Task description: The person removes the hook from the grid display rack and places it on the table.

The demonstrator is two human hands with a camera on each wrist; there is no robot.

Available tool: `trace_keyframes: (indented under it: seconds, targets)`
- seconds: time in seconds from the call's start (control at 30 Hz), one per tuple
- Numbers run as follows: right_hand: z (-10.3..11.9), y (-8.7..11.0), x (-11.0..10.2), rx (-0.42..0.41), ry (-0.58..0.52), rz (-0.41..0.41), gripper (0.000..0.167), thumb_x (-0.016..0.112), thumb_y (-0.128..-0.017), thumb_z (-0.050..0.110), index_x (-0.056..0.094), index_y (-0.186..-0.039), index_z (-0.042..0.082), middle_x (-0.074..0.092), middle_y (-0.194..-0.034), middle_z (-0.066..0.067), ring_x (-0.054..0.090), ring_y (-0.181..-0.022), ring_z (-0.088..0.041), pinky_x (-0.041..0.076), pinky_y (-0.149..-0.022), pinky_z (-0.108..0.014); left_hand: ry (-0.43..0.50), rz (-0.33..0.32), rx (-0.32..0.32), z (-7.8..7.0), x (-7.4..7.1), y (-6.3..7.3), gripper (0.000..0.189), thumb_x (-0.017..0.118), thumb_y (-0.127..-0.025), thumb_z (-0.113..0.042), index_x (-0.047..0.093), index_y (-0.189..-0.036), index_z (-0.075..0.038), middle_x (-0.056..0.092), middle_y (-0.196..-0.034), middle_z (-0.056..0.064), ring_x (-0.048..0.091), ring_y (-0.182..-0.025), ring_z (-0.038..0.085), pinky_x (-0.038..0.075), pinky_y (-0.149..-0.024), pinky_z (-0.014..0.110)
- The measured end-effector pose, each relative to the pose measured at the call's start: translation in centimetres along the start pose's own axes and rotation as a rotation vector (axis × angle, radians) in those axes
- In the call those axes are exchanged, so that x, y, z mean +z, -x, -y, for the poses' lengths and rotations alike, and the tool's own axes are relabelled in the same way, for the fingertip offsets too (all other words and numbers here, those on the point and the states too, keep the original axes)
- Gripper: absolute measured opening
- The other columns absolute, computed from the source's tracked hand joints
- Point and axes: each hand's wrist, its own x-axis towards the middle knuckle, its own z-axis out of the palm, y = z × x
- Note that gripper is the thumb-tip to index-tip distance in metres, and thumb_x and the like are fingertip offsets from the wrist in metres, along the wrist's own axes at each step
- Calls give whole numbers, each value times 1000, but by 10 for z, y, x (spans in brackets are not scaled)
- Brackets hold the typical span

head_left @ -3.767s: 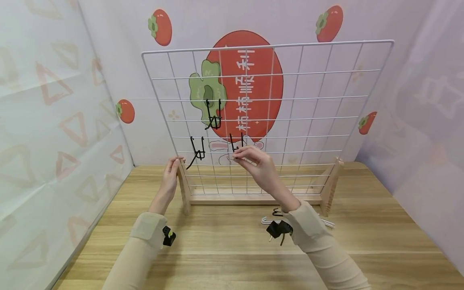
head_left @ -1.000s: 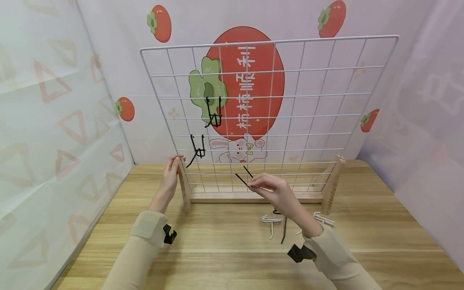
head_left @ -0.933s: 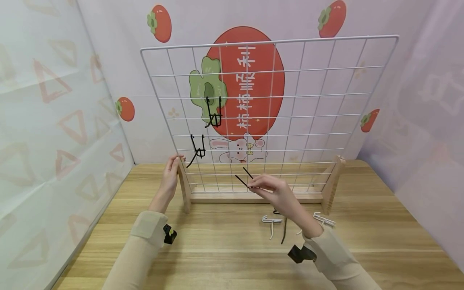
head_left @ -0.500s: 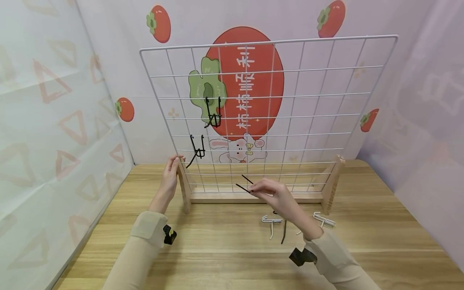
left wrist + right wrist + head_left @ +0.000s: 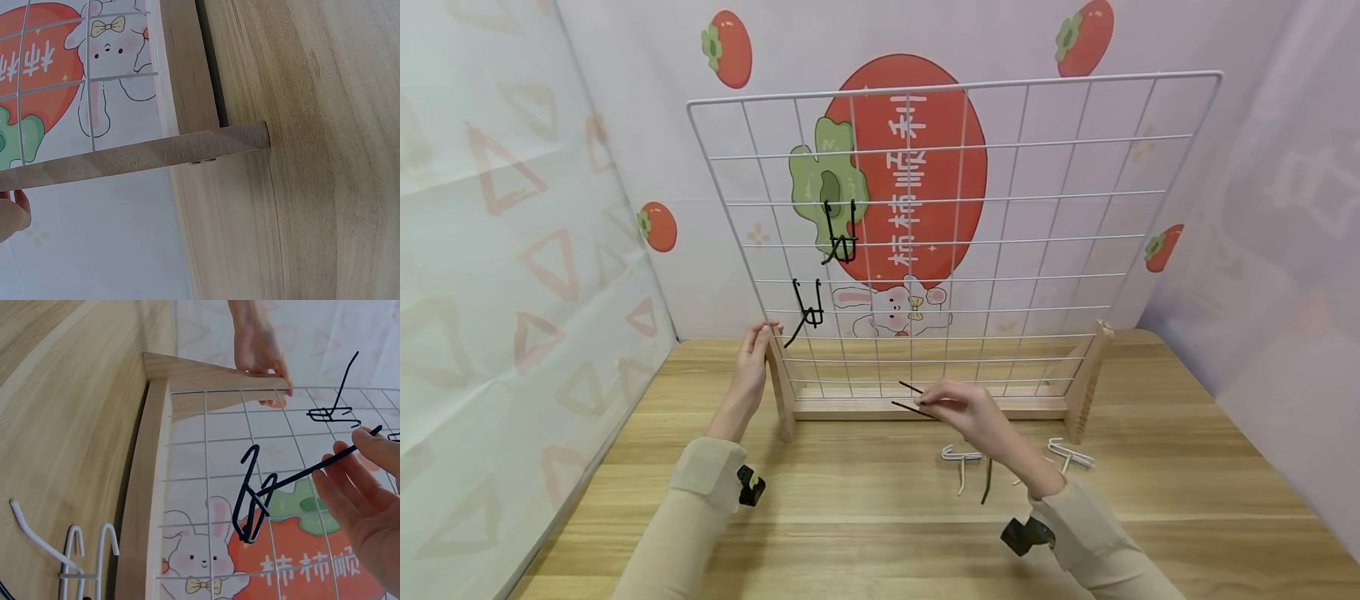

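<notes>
In the head view a white wire grid panel [image 5: 955, 88] stands in a wooden base. My left hand [image 5: 749, 371] holds the top of the base's left upright [image 5: 780, 392], fingers curled over it; in the left wrist view only fingertips [image 5: 15, 212] show. My right hand [image 5: 976, 417] pinches a black wire hook [image 5: 300, 476] by its straight arm, low in front of the grid. The hook's two-pronged back points away from the fingers toward the panel. Two other black hooks hang on the grid's left part, an upper one [image 5: 842, 248] and a lower one [image 5: 812, 316].
Below the right forearm, a white hook [image 5: 962, 456], a second white hook [image 5: 1071, 455] and a partly hidden black hook [image 5: 988, 483] lie on the wooden table [image 5: 865, 517]. A patterned cloth backdrop [image 5: 1037, 317] rises behind the grid.
From up at the grid's wires, my right hand has come down and right with the black hook. Lately it sinks slowly, the prongs tipping flatter. My left hand stays put.
</notes>
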Motion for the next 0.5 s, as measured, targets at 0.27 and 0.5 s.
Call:
trace_keyframes:
  seconds: [0.27, 0.5]
  targets:
    - [-8, 8, 2, 78, 4, 49, 11, 59, -80, -5, 63, -90, -2, 63, -90, -14, 60, -83, -21, 50, -69, -25, 8, 6, -3, 0, 0, 0, 31, 28, -98, -19, 33, -117, 5, 50, -95, -14, 30, -114, 30, 25, -90, 27]
    - [-15, 13, 5, 98, -22, 91, 9, 59, -81, -4, 63, -89, -4, 62, -89, -14, 61, -80, -22, 50, -69, -26, 9, -6, -1, 14, -6, -8, 31, 30, -98, -23, 36, -116, 1, 45, -112, 9, 33, -113, 25, 24, -91, 28]
